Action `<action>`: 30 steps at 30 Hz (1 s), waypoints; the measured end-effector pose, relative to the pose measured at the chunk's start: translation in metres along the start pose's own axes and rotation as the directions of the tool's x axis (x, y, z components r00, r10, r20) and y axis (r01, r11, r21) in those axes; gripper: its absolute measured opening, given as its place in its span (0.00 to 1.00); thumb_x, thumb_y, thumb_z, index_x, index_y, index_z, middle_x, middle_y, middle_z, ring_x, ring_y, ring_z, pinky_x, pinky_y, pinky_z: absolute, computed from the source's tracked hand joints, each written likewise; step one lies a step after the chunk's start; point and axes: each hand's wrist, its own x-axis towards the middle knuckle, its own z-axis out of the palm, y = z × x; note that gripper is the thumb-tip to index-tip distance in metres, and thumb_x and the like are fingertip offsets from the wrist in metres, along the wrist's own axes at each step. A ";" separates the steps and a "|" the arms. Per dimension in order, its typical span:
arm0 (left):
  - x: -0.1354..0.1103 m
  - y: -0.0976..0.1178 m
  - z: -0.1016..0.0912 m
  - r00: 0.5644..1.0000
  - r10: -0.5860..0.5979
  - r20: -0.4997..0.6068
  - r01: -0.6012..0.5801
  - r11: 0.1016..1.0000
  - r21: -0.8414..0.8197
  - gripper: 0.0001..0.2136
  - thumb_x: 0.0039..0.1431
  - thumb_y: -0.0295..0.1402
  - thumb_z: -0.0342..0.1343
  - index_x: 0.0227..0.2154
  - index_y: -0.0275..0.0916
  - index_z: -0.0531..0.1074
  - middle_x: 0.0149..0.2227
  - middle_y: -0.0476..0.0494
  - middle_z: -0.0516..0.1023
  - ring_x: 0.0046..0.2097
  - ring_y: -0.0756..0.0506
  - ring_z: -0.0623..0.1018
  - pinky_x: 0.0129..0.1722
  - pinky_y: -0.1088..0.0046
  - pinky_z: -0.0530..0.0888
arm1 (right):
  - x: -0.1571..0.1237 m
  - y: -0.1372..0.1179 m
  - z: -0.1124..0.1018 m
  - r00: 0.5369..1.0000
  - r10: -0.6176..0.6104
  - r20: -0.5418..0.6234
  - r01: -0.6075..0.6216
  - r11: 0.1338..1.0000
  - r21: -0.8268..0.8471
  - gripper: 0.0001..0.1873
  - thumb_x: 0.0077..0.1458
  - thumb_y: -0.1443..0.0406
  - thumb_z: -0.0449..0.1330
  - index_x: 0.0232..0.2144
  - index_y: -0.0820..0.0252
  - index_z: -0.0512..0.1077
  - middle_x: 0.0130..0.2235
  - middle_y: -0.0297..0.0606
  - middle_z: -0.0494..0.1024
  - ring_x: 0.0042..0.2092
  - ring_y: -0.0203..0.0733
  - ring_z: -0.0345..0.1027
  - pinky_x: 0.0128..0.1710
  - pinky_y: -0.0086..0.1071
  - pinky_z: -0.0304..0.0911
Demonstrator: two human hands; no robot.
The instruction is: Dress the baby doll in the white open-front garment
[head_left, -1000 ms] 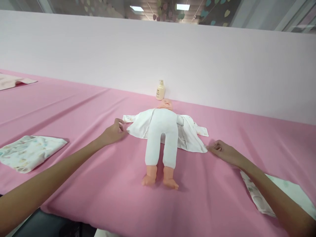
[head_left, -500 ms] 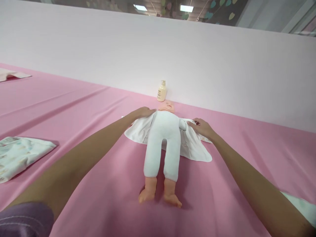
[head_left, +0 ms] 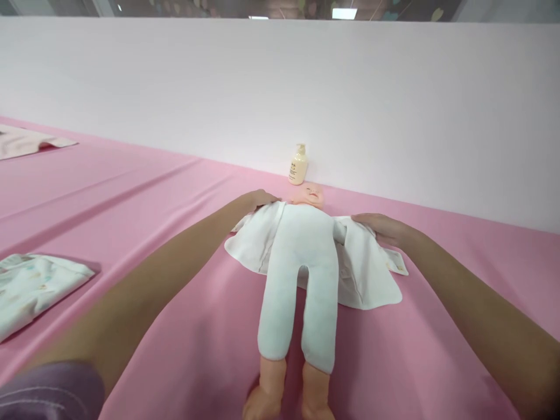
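A baby doll (head_left: 301, 256) with a white cloth body lies on its back, feet toward me. Beneath it a white baby shirt (head_left: 371, 277) is spread open, its panels out to both sides. My left hand (head_left: 261, 199) is closed on the shirt's upper edge by the doll's shoulder; its fingertips are partly hidden. On the opposite side, my right hand (head_left: 382, 226) lies open with fingers stretched over the top of the shirt at the sleeve. The doll's arm on that side is partly covered by the cloth.
A cream pump bottle (head_left: 298, 166) stands behind the doll's head against the white wall (head_left: 175, 87). Folded printed cloth (head_left: 39, 286) lies at left on the pink sheet (head_left: 166, 181). Another pale cloth (head_left: 35, 142) is farther back at left.
My right hand has gone from pinching the shirt's right side to lying flatter on it, farther outward. That side is spread wider. My left hand stays by the shoulder; the view has shifted closer.
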 end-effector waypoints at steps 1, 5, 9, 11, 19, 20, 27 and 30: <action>0.000 -0.001 0.001 0.998 -0.038 0.049 0.037 0.999 0.013 0.21 0.59 0.57 0.61 0.37 0.44 0.82 0.41 0.35 0.87 0.42 0.33 0.84 0.44 0.56 0.78 | 0.000 0.002 0.002 0.999 -0.018 -0.037 0.016 0.999 -0.037 0.14 0.60 0.55 0.67 0.42 0.58 0.80 0.47 0.51 0.85 0.47 0.58 0.80 0.42 0.44 0.77; -0.009 -0.002 0.002 0.996 -0.086 0.009 0.085 0.994 0.066 0.18 0.63 0.48 0.60 0.47 0.41 0.78 0.50 0.33 0.84 0.50 0.32 0.82 0.49 0.55 0.77 | -0.018 0.010 0.011 0.954 -0.079 -0.290 0.008 0.971 -0.240 0.27 0.55 0.50 0.71 0.52 0.55 0.75 0.53 0.51 0.83 0.45 0.57 0.80 0.39 0.43 0.76; -0.034 0.016 -0.003 0.849 0.226 -0.477 -0.180 0.973 0.142 0.11 0.69 0.34 0.55 0.51 0.40 0.72 0.53 0.34 0.80 0.56 0.34 0.76 0.57 0.52 0.74 | -0.058 0.027 0.010 0.905 -0.156 -0.395 0.014 0.940 -0.340 0.39 0.54 0.47 0.70 0.63 0.54 0.66 0.58 0.51 0.79 0.50 0.56 0.79 0.43 0.43 0.75; -0.052 0.040 -0.005 0.701 0.441 -0.560 -0.393 0.895 0.212 0.08 0.70 0.31 0.52 0.49 0.41 0.71 0.51 0.37 0.79 0.55 0.36 0.74 0.57 0.54 0.73 | -0.084 0.040 0.005 0.904 -0.144 -0.403 0.006 0.946 -0.325 0.44 0.53 0.46 0.70 0.65 0.55 0.63 0.57 0.51 0.79 0.51 0.55 0.79 0.43 0.42 0.75; -0.073 0.178 0.056 0.709 0.686 0.164 -0.705 0.686 0.178 0.17 0.77 0.40 0.42 0.54 0.39 0.72 0.55 0.36 0.80 0.55 0.39 0.77 0.56 0.60 0.73 | -0.155 0.104 0.020 0.930 -0.149 -0.337 -0.015 0.899 -0.437 0.28 0.56 0.41 0.63 0.47 0.55 0.75 0.46 0.44 0.83 0.42 0.52 0.77 0.42 0.44 0.71; -0.066 0.189 0.068 0.728 0.622 0.289 -0.679 0.713 0.174 0.19 0.76 0.42 0.43 0.56 0.39 0.71 0.58 0.36 0.79 0.56 0.40 0.77 0.56 0.61 0.73 | -0.159 0.110 0.026 0.911 -0.202 -0.361 0.007 0.880 -0.476 0.27 0.56 0.41 0.61 0.45 0.55 0.74 0.44 0.44 0.82 0.41 0.52 0.76 0.42 0.44 0.70; -0.026 0.203 0.120 0.698 0.421 0.579 -0.631 0.744 0.220 0.26 0.70 0.54 0.49 0.60 0.43 0.74 0.68 0.41 0.74 0.60 0.40 0.78 0.58 0.63 0.74 | -0.176 0.138 0.061 0.703 -0.479 -0.525 0.025 0.755 -0.656 0.22 0.63 0.43 0.54 0.40 0.55 0.67 0.37 0.43 0.75 0.42 0.55 0.71 0.43 0.45 0.64; -0.027 0.201 0.132 0.738 0.448 0.505 -0.628 0.729 0.271 0.23 0.74 0.49 0.47 0.57 0.37 0.75 0.63 0.34 0.77 0.59 0.38 0.78 0.58 0.59 0.73 | -0.179 0.142 0.065 0.692 -0.504 -0.516 0.047 0.746 -0.665 0.21 0.63 0.47 0.56 0.46 0.55 0.67 0.37 0.39 0.75 0.41 0.53 0.71 0.44 0.45 0.64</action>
